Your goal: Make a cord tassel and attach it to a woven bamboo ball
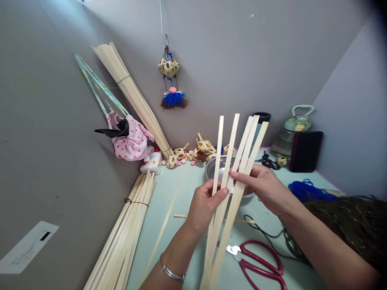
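The left hand [207, 205] has its fingers pinched on the left strips of a fan of thin pale wooden strips [233, 209], and the right hand [263, 183] grips those on the right, so the fan stands between both sets of fingers above the surface [165, 189]. Well left of the fingers, a white label [28, 247] on the wall carries lines too faint to read. Red-handled scissors [261, 269] lie below the fingers, a metal bowl [211, 171] just beyond them.

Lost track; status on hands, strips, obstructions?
Left hand, right hand gripping pale strips. Tops fanned. Possible obstructions: red-handled scissors, metal bowl, partly behind strips.
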Action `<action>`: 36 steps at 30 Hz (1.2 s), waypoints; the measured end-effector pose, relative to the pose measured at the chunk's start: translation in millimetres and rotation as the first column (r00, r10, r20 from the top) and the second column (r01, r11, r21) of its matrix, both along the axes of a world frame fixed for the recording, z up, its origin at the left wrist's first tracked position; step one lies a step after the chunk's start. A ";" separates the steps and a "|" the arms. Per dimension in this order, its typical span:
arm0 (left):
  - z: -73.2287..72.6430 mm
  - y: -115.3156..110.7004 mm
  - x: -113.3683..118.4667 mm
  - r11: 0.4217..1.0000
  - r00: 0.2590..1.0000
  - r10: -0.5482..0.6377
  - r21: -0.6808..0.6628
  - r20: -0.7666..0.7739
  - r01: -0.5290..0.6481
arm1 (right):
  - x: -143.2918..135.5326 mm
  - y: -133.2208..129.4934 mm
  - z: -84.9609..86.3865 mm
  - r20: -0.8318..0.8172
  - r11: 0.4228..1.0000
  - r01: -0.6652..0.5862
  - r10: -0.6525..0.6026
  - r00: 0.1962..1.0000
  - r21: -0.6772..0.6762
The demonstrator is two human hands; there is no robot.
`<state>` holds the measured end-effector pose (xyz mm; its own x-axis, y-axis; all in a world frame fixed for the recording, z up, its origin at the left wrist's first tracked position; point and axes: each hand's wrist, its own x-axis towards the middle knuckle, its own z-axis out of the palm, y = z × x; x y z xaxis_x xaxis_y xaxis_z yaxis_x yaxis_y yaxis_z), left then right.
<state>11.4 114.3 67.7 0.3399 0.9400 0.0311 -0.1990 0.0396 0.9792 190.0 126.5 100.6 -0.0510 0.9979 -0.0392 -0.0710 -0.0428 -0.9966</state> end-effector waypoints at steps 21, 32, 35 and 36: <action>7.6 -7.3 4.5 0.971 0.971 -0.227 -0.060 0.069 0.231 | -9.2 -4.5 3.8 0.036 0.992 0.031 -0.035 0.999 0.119; 75.5 -21.5 -14.5 0.948 0.899 -0.313 0.158 0.305 0.276 | -11.9 -39.4 48.1 0.060 0.938 -0.029 0.009 0.998 0.344; 114.2 -28.8 -30.2 0.966 0.928 -0.213 0.207 0.307 0.153 | 4.3 -58.9 50.1 0.318 0.941 -0.161 0.061 0.946 0.299; 123.3 -32.6 -34.5 0.970 0.936 -0.176 0.213 0.306 0.113 | 9.5 -66.9 47.4 0.420 0.938 -0.223 0.096 0.902 0.265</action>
<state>-23.1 81.7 191.0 0.4142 0.8471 0.3330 -0.5090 -0.0877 0.8563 199.5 59.6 148.0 -0.2540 0.9443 0.2090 0.3128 0.2847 -0.9061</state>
